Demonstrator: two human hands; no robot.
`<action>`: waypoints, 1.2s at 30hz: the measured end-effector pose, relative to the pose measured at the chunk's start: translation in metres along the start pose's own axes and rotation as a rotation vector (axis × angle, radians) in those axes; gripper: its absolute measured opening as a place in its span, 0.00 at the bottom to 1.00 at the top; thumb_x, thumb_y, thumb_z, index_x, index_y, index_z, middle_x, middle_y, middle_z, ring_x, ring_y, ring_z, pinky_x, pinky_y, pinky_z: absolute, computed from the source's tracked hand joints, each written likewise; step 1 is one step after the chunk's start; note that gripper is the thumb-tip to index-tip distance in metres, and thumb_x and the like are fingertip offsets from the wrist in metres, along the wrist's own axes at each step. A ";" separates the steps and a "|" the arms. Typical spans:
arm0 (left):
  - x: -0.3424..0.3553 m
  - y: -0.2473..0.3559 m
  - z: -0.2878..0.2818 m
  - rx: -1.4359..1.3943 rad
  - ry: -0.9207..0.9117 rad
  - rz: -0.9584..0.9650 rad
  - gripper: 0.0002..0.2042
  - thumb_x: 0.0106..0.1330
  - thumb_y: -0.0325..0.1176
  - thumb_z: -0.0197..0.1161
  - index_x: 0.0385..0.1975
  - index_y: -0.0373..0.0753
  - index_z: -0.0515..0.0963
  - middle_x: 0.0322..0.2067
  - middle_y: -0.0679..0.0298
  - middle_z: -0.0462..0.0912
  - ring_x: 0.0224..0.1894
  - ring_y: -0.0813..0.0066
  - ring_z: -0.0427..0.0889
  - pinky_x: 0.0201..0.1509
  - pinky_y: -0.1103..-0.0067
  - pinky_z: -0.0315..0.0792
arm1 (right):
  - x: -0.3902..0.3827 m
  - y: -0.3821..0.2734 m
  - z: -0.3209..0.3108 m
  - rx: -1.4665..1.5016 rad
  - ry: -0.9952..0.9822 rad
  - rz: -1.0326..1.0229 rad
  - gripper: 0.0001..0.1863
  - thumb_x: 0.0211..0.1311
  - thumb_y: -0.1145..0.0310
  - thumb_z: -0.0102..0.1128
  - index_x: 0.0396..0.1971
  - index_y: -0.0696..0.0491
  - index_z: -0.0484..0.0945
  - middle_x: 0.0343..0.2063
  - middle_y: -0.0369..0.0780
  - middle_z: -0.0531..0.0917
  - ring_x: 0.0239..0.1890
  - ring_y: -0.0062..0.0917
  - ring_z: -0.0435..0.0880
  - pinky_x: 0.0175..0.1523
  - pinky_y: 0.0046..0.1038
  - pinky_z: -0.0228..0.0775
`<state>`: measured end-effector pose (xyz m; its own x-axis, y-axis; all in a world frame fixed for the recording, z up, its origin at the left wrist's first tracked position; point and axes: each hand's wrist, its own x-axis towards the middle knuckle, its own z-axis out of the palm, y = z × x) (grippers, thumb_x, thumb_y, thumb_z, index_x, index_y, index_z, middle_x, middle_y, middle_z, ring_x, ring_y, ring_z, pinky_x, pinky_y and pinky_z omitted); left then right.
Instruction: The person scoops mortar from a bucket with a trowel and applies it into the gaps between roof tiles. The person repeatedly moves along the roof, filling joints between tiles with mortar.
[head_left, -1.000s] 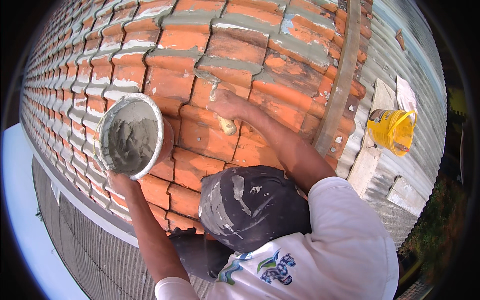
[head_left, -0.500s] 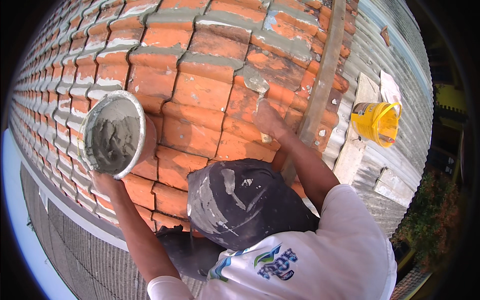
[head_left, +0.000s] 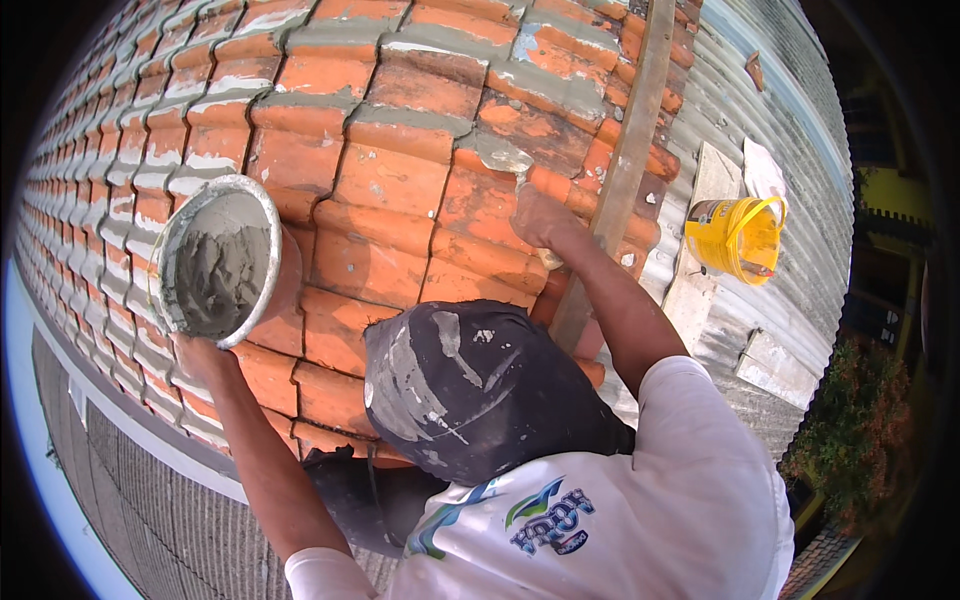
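Note:
My left hand grips the near rim of a bucket, which is tilted so its mouth faces up toward me. Wet grey mortar fills part of it. The left fingertips are hidden behind the bucket. In my right hand is a trowel, closed in the fist around its handle. The mortar-smeared trowel blade lies at the lower edge of an orange roof tile, by the joint with the tile below. Fresh grey mortar lines the joint to its left.
A wooden batten runs up the roof just right of my right hand. Beyond it lie corrugated grey sheets with a yellow bucket and flat board pieces. My dark, mortar-stained trouser knee is bent between my arms.
The trowel blade has swung from pointing up the roof to lying flatter along the tile joint. My left hand keeps its grip on the bucket. The whole view has shifted slightly.

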<state>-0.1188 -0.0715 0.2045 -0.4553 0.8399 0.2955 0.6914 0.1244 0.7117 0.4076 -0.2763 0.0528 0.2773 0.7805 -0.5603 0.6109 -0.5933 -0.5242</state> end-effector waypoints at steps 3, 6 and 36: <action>-0.001 0.003 0.001 -0.007 -0.040 0.021 0.23 0.76 0.41 0.51 0.52 0.24 0.79 0.53 0.39 0.85 0.55 0.44 0.84 0.58 0.56 0.75 | -0.011 0.031 -0.013 0.007 -0.101 0.027 0.20 0.70 0.64 0.53 0.49 0.66 0.79 0.46 0.59 0.87 0.52 0.56 0.86 0.57 0.49 0.77; -0.006 0.013 0.002 -0.050 -0.055 -0.054 0.21 0.77 0.34 0.48 0.56 0.22 0.79 0.57 0.44 0.82 0.55 0.53 0.84 0.57 0.60 0.81 | -0.042 0.047 -0.034 0.075 -0.146 0.007 0.21 0.69 0.61 0.55 0.46 0.65 0.81 0.47 0.59 0.87 0.50 0.54 0.87 0.57 0.48 0.77; -0.031 0.042 0.015 -0.156 0.280 -0.221 0.25 0.85 0.43 0.46 0.58 0.23 0.80 0.54 0.35 0.85 0.57 0.36 0.82 0.63 0.56 0.74 | -0.032 -0.456 -0.005 -1.698 0.105 -1.498 0.08 0.60 0.68 0.67 0.36 0.48 0.93 0.36 0.43 0.93 0.41 0.36 0.94 0.41 0.40 0.85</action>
<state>-0.0674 -0.0839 0.2157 -0.7342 0.6224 0.2714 0.4755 0.1861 0.8598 0.1235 -0.0299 0.3132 -0.8431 0.4001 -0.3594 0.1988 0.8528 0.4829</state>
